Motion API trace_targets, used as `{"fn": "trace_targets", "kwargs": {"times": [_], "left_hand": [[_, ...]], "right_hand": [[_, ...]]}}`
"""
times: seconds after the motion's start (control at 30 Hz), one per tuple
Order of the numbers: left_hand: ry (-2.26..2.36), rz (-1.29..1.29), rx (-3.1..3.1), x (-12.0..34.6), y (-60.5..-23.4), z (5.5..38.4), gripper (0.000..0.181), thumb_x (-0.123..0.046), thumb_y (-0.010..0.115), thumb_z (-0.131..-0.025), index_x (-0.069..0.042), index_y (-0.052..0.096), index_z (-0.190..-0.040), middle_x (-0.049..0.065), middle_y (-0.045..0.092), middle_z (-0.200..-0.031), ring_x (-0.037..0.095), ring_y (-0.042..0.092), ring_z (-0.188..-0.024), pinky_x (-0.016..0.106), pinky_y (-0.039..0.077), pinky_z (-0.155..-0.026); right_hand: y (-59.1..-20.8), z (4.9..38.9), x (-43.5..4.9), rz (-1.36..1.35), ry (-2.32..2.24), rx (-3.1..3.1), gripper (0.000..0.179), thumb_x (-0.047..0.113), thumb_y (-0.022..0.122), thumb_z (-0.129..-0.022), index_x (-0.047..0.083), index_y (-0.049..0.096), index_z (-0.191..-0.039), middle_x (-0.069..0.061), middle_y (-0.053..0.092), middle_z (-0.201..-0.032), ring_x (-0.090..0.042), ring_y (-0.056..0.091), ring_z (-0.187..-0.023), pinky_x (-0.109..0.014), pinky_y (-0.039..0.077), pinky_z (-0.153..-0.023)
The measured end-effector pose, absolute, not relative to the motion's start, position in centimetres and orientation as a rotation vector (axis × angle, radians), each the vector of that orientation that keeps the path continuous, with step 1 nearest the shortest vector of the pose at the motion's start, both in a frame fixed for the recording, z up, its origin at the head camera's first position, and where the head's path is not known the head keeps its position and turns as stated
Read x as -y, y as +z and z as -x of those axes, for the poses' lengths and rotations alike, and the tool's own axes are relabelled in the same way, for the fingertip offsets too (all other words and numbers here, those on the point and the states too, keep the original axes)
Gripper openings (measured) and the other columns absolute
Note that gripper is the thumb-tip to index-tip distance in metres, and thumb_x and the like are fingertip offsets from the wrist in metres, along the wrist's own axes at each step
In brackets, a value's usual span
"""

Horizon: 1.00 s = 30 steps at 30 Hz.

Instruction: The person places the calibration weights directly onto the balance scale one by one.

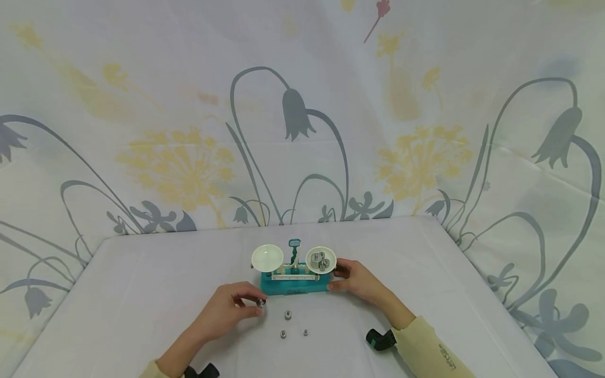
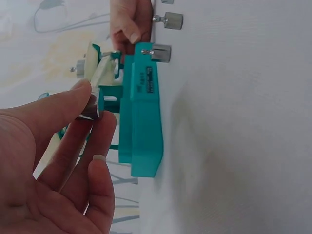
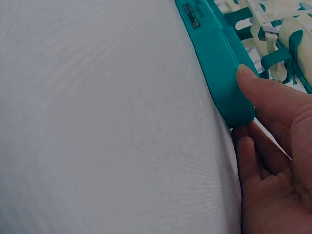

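Observation:
A teal balance scale [image 1: 295, 287] with two cream pans stands on the white table. Its left pan [image 1: 267, 258] holds nothing, while several metal weights [image 1: 321, 261] sit in the right pan [image 1: 310, 269]. Just off the base's left front corner, my left hand [image 1: 221, 313] pinches a shiny cylindrical weight [image 2: 92, 108] between thumb and fingertips. My right hand [image 1: 361, 284] grips the right end of the base; in the right wrist view its thumb [image 3: 263, 87] lies on the teal front and the other fingers are around the end, partly hidden.
Three small knobbed weights stand in front of the scale: a larger one [image 1: 288, 315], one nearer me [image 1: 283, 334] and the smallest [image 1: 305, 332] to the right. A flower-printed cloth [image 1: 293, 173] hangs behind the table. Black wrist devices [image 1: 381, 339] sit at both wrists.

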<state>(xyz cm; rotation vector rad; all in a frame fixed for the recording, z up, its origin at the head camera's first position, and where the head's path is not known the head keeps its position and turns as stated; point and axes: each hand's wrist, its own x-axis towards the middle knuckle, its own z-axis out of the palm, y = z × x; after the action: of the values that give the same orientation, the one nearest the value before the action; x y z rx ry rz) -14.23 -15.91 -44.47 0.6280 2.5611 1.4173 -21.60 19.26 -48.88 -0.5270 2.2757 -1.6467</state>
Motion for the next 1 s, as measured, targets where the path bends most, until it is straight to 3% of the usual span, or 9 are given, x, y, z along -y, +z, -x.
{"fn": "trace_targets", "kwargs": {"times": [1.0], "left_hand": [[1.374, -0.774, -2.709, 16.7, -38.5, 17.3, 0.020, -0.019, 0.078, -0.088, -0.015, 0.075, -0.107, -0.008, 0.071, -0.102, 0.012, 0.066, -0.095, 0.029, 0.051, -0.075]], "right_hand": [[-48.5, 21.3, -19.2, 0.540, -1.631, -2.294, 0.066, 0.006, 0.080, -0.082, -0.011, 0.049, -0.138, -0.021, 0.057, -0.134, -0.035, 0.055, -0.124, -0.046, 0.044, -0.105]]}}
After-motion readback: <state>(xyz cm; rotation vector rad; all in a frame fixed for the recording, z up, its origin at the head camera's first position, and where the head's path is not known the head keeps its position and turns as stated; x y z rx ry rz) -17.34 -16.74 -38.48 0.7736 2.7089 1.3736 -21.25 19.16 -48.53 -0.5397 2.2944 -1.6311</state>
